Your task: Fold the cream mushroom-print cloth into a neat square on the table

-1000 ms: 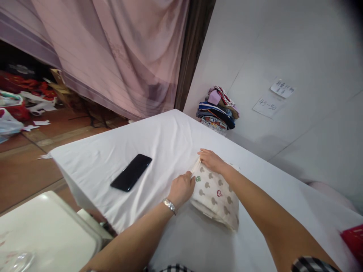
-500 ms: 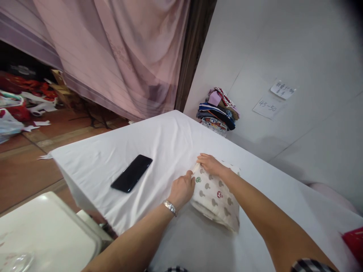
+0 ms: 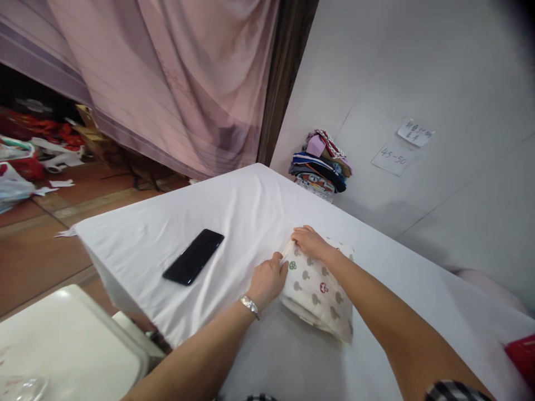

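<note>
A folded cream cloth (image 3: pixel 320 292) printed with small mushroom shapes lies on the white-covered table (image 3: pixel 251 217). My left hand (image 3: pixel 267 278), with a silver bracelet at the wrist, is curled against the cloth's left edge, fingers closed on the fabric. My right hand (image 3: pixel 310 242) rests on the cloth's far corner, fingers bent and pressing down on it. Both hands meet at that far left corner.
A black phone (image 3: pixel 193 257) lies face up on the table left of the cloth. A stack of folded clothes (image 3: pixel 321 163) sits at the far edge by the wall. A pink curtain (image 3: pixel 175 78) hangs behind. A white stool (image 3: pixel 62 345) stands at lower left, a red object (image 3: pixel 521 356) at right.
My right hand drew slightly nearer over the cloth's far corner. My left hand stayed at the edge. The cloth and phone have not moved.
</note>
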The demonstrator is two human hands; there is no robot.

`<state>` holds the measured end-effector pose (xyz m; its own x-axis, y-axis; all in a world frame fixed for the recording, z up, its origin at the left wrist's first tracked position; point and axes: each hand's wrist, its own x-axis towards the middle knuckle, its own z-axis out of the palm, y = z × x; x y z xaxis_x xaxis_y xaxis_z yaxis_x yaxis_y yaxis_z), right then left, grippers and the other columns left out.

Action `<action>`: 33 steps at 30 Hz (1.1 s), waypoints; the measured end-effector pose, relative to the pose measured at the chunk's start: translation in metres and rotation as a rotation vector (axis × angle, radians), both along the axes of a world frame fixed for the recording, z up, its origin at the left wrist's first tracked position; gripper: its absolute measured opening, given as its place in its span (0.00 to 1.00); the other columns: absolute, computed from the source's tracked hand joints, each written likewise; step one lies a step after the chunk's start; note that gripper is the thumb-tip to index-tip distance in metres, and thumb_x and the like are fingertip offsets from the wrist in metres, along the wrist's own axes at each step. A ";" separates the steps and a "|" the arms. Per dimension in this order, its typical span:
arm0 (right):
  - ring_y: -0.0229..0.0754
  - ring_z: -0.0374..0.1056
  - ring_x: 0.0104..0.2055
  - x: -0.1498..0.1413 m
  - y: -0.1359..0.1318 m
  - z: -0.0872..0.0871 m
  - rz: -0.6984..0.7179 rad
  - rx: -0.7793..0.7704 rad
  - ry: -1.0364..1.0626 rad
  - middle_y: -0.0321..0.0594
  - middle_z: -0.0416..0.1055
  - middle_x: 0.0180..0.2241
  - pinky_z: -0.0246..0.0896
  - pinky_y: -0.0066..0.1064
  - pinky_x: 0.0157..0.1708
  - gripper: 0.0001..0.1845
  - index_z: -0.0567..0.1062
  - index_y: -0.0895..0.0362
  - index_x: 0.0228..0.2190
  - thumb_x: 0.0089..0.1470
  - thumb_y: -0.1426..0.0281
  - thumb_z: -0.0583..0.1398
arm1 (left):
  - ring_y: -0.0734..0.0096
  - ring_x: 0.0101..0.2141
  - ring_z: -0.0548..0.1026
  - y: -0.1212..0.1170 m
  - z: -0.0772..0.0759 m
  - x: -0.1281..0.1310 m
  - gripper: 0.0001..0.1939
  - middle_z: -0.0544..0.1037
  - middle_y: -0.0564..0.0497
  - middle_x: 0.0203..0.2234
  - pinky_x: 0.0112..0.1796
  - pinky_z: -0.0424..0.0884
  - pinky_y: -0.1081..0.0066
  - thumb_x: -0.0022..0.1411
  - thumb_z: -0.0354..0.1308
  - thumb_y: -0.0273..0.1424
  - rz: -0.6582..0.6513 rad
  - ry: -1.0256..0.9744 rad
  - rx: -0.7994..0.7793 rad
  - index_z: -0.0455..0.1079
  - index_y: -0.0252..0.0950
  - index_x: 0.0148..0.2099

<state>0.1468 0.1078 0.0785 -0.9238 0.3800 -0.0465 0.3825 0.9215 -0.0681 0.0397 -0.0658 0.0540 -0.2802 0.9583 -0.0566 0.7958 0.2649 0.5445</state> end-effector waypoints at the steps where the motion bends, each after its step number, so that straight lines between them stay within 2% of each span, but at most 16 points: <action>1: 0.44 0.56 0.58 0.001 -0.002 -0.002 -0.019 -0.003 0.017 0.43 0.72 0.44 0.44 0.42 0.56 0.16 0.72 0.55 0.39 0.53 0.80 0.52 | 0.60 0.37 0.76 0.000 0.000 0.000 0.16 0.78 0.45 0.33 0.35 0.63 0.68 0.67 0.39 0.38 0.004 0.004 -0.001 0.59 0.36 0.51; 5: 0.46 0.45 0.64 0.008 -0.010 -0.010 -0.201 0.001 0.117 0.45 0.57 0.60 0.42 0.44 0.58 0.23 0.65 0.55 0.53 0.55 0.76 0.50 | 0.61 0.36 0.76 0.001 0.000 0.000 0.15 0.78 0.45 0.32 0.34 0.63 0.69 0.67 0.39 0.37 0.014 0.011 -0.007 0.60 0.36 0.49; 7: 0.47 0.41 0.65 0.015 -0.013 -0.013 -0.320 0.013 0.166 0.47 0.51 0.62 0.42 0.43 0.58 0.26 0.60 0.57 0.56 0.56 0.72 0.52 | 0.61 0.36 0.76 0.001 0.002 0.000 0.15 0.78 0.45 0.32 0.34 0.63 0.69 0.67 0.39 0.37 0.008 0.010 -0.010 0.60 0.36 0.49; 11: 0.52 0.42 0.64 0.031 -0.018 -0.017 -0.490 0.008 0.163 0.51 0.50 0.62 0.42 0.46 0.59 0.27 0.59 0.60 0.57 0.57 0.64 0.52 | 0.61 0.35 0.76 0.001 0.002 -0.001 0.14 0.78 0.44 0.31 0.32 0.63 0.69 0.67 0.39 0.36 0.009 0.020 -0.006 0.60 0.36 0.47; 14: 0.52 0.42 0.64 0.039 -0.019 -0.023 -0.501 -0.007 0.120 0.50 0.51 0.62 0.38 0.49 0.59 0.28 0.59 0.57 0.57 0.59 0.58 0.49 | 0.60 0.33 0.77 0.003 0.000 -0.001 0.13 0.78 0.45 0.30 0.31 0.62 0.69 0.67 0.39 0.36 0.007 0.035 0.009 0.60 0.36 0.45; 17: 0.51 0.39 0.65 0.037 -0.020 -0.031 -0.513 -0.032 0.063 0.49 0.47 0.64 0.32 0.50 0.60 0.31 0.56 0.57 0.59 0.60 0.54 0.46 | 0.60 0.33 0.77 0.004 -0.001 -0.002 0.13 0.78 0.45 0.30 0.31 0.62 0.69 0.67 0.39 0.35 0.009 0.039 0.007 0.60 0.36 0.45; 20: 0.49 0.35 0.66 0.031 -0.021 -0.035 -0.548 -0.028 0.027 0.48 0.42 0.65 0.27 0.49 0.60 0.33 0.53 0.58 0.61 0.60 0.53 0.43 | 0.61 0.33 0.77 0.003 0.002 -0.004 0.13 0.78 0.45 0.30 0.32 0.63 0.69 0.67 0.40 0.36 0.020 0.036 -0.012 0.61 0.36 0.45; 24: 0.48 0.35 0.66 0.028 -0.024 -0.032 -0.554 -0.034 0.023 0.46 0.41 0.65 0.27 0.48 0.60 0.34 0.51 0.59 0.61 0.60 0.53 0.41 | 0.59 0.36 0.76 -0.002 0.011 -0.003 0.16 0.77 0.44 0.31 0.34 0.65 0.67 0.66 0.42 0.39 0.038 0.113 0.010 0.64 0.35 0.46; 26: 0.48 0.36 0.66 0.028 -0.026 -0.030 -0.545 -0.029 0.037 0.47 0.42 0.65 0.28 0.48 0.60 0.33 0.52 0.59 0.61 0.61 0.53 0.41 | 0.57 0.41 0.74 -0.002 0.018 0.002 0.15 0.77 0.42 0.36 0.38 0.66 0.64 0.65 0.44 0.38 0.015 0.212 0.131 0.66 0.34 0.45; 29: 0.49 0.37 0.66 0.027 -0.029 -0.025 -0.530 0.005 0.054 0.49 0.44 0.64 0.29 0.49 0.60 0.32 0.53 0.59 0.60 0.61 0.55 0.43 | 0.56 0.51 0.67 0.004 0.024 0.013 0.16 0.72 0.41 0.48 0.48 0.63 0.60 0.64 0.47 0.36 -0.126 0.310 0.339 0.66 0.34 0.49; 31: 0.49 0.38 0.66 0.027 -0.029 -0.021 -0.512 -0.003 0.052 0.49 0.45 0.64 0.31 0.48 0.60 0.31 0.54 0.59 0.60 0.61 0.56 0.44 | 0.56 0.57 0.61 0.011 0.021 0.019 0.20 0.66 0.41 0.55 0.54 0.57 0.57 0.64 0.48 0.38 -0.225 0.331 0.364 0.64 0.34 0.55; 33: 0.49 0.39 0.65 0.031 -0.028 -0.016 -0.507 -0.035 0.045 0.48 0.46 0.64 0.33 0.48 0.60 0.30 0.56 0.58 0.59 0.60 0.57 0.44 | 0.54 0.59 0.57 0.018 0.011 0.021 0.24 0.62 0.42 0.59 0.57 0.53 0.54 0.63 0.48 0.40 -0.265 0.336 0.281 0.61 0.34 0.58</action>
<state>0.1773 0.0801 0.0628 -0.6253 0.7798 -0.0313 0.7767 0.6179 -0.1220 0.0603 -0.0473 0.0651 0.0156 0.9641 0.2652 0.9591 -0.0894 0.2685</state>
